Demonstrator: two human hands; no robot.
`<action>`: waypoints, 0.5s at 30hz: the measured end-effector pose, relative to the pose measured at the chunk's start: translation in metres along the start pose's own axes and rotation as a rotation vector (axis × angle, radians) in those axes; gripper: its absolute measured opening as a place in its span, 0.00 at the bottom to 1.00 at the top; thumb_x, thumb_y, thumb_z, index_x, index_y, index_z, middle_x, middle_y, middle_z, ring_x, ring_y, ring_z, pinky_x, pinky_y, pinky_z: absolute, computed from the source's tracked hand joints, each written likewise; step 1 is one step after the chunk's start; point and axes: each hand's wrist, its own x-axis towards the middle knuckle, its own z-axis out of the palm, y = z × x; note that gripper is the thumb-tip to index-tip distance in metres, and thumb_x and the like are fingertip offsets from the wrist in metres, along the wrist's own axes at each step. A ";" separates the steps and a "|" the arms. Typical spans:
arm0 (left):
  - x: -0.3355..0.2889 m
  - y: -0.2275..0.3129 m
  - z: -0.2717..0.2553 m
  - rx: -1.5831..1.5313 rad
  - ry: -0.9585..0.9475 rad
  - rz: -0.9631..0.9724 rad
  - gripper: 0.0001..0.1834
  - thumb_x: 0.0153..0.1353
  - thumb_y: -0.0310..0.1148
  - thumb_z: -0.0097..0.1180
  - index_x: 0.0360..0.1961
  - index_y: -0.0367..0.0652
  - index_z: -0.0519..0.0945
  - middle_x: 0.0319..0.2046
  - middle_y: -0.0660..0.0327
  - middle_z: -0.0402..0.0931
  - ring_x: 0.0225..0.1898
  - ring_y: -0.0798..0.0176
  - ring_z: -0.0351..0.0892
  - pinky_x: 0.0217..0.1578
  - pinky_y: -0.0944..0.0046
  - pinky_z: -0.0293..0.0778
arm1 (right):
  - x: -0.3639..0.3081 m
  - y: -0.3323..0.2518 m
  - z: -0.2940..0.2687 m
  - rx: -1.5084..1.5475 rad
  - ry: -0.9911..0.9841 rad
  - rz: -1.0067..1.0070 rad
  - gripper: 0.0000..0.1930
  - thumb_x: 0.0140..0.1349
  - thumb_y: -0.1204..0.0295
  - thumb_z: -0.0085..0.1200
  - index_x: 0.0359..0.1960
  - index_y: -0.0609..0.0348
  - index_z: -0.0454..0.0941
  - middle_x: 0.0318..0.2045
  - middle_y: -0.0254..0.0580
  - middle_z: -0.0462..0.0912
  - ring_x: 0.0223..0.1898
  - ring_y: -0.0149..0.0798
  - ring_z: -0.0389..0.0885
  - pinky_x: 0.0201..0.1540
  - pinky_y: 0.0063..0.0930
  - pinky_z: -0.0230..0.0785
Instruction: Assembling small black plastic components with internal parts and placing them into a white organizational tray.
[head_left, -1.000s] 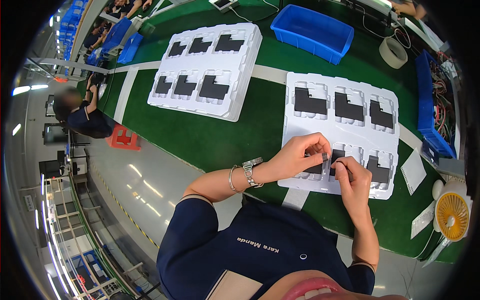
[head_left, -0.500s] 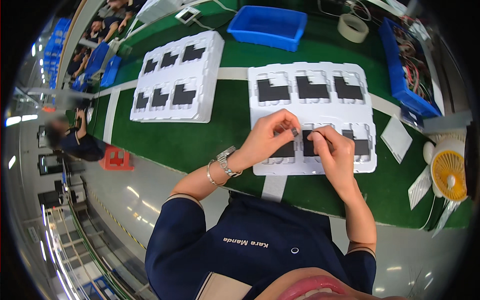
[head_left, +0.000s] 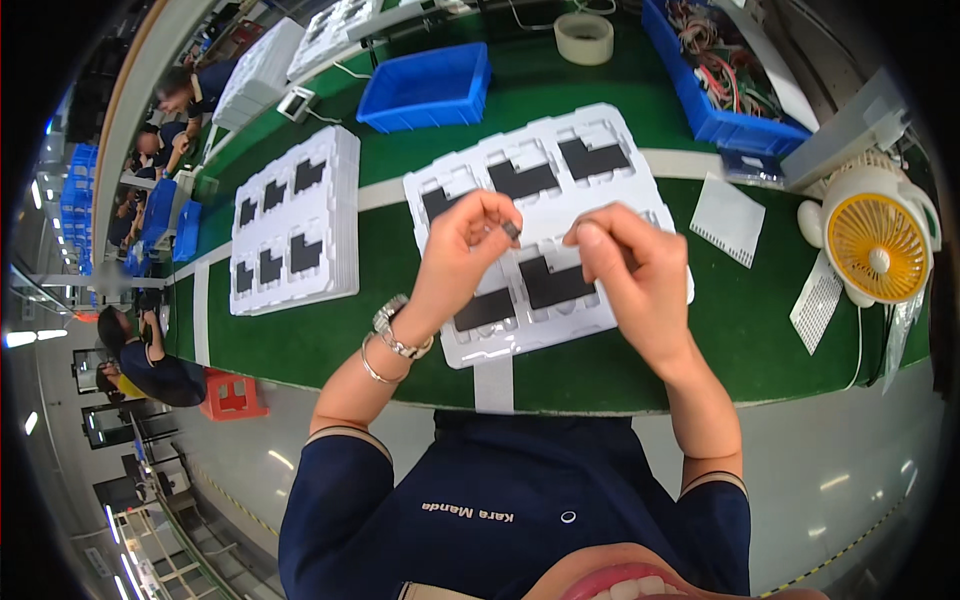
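Note:
My left hand (head_left: 468, 250) pinches a small dark grey piece (head_left: 512, 230) between thumb and forefinger, above a white moulded plastic tray (head_left: 540, 217). My right hand (head_left: 640, 280) hovers over the tray's right side, its fingers curled and thumb against the forefinger. Whatever may be in that pinch is too small to make out. Several flat black notched parts lie in the tray's compartments. One black part (head_left: 550, 285) sits between my hands, and another black part (head_left: 485, 312) is below my left hand. My right hand hides the near right compartment.
A stack of white trays (head_left: 345, 215) with black parts stands left on the green table. Behind are a blue bin (head_left: 425, 90), a tape roll (head_left: 584, 40) and a blue box of wires (head_left: 735, 128). Right are white sheets (head_left: 728, 220) and a yellow fan (head_left: 878, 255). Other people sit far left.
The view has turned, so the tray appears further left and tilted. My right hand has come away from the black part in the near middle compartment. My left hand still pinches the small piece.

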 end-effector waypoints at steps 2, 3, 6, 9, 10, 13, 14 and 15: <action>0.002 0.009 0.004 -0.031 -0.008 -0.004 0.05 0.64 0.23 0.53 0.40 0.36 0.74 0.35 0.65 0.74 0.37 0.74 0.75 0.42 0.71 0.74 | 0.001 -0.008 -0.010 -0.035 -0.010 0.011 0.07 0.64 0.74 0.53 0.30 0.62 0.80 0.13 0.31 0.69 0.15 0.21 0.62 0.19 0.19 0.54; 0.003 0.010 0.005 -0.018 -0.008 0.013 0.05 0.64 0.23 0.53 0.41 0.36 0.74 0.35 0.65 0.74 0.37 0.74 0.75 0.42 0.71 0.74 | 0.003 -0.011 -0.012 0.000 0.017 0.002 0.07 0.65 0.73 0.53 0.31 0.63 0.80 0.13 0.30 0.69 0.15 0.20 0.63 0.19 0.19 0.54; 0.005 0.008 0.010 -0.008 -0.008 0.041 0.05 0.64 0.24 0.54 0.41 0.36 0.74 0.35 0.65 0.73 0.37 0.73 0.75 0.42 0.71 0.74 | 0.003 -0.011 -0.014 0.054 0.067 -0.014 0.08 0.65 0.73 0.52 0.31 0.63 0.80 0.12 0.29 0.68 0.16 0.20 0.64 0.19 0.18 0.55; 0.003 0.007 0.012 -0.007 0.002 0.062 0.06 0.64 0.25 0.54 0.41 0.36 0.74 0.35 0.65 0.73 0.37 0.73 0.75 0.42 0.71 0.73 | 0.005 -0.008 -0.015 0.088 0.072 -0.004 0.08 0.66 0.73 0.52 0.31 0.64 0.79 0.13 0.29 0.69 0.17 0.19 0.65 0.21 0.17 0.55; 0.001 0.008 0.012 -0.005 0.012 0.061 0.06 0.64 0.25 0.54 0.41 0.36 0.74 0.35 0.65 0.73 0.37 0.74 0.75 0.42 0.72 0.73 | 0.005 -0.008 -0.016 0.104 0.054 0.023 0.09 0.66 0.72 0.51 0.31 0.64 0.79 0.13 0.29 0.69 0.17 0.19 0.65 0.21 0.17 0.56; -0.005 0.014 0.014 -0.001 0.037 0.073 0.05 0.64 0.24 0.53 0.40 0.36 0.74 0.36 0.64 0.74 0.38 0.73 0.75 0.42 0.70 0.75 | 0.005 -0.009 -0.014 0.158 0.060 0.035 0.10 0.66 0.72 0.50 0.31 0.64 0.79 0.15 0.28 0.70 0.19 0.19 0.65 0.22 0.17 0.54; -0.007 0.015 0.015 -0.010 0.040 0.082 0.05 0.63 0.23 0.53 0.40 0.35 0.74 0.36 0.64 0.74 0.39 0.73 0.75 0.43 0.69 0.76 | 0.004 -0.009 -0.014 0.194 0.071 0.054 0.10 0.67 0.71 0.50 0.31 0.64 0.79 0.15 0.27 0.70 0.19 0.18 0.64 0.22 0.17 0.53; -0.008 0.016 0.014 -0.014 0.053 0.089 0.05 0.63 0.23 0.53 0.40 0.35 0.74 0.36 0.64 0.75 0.40 0.72 0.75 0.42 0.69 0.77 | 0.004 -0.011 -0.015 0.185 0.046 0.103 0.11 0.67 0.70 0.50 0.31 0.64 0.79 0.16 0.26 0.69 0.19 0.18 0.62 0.22 0.16 0.51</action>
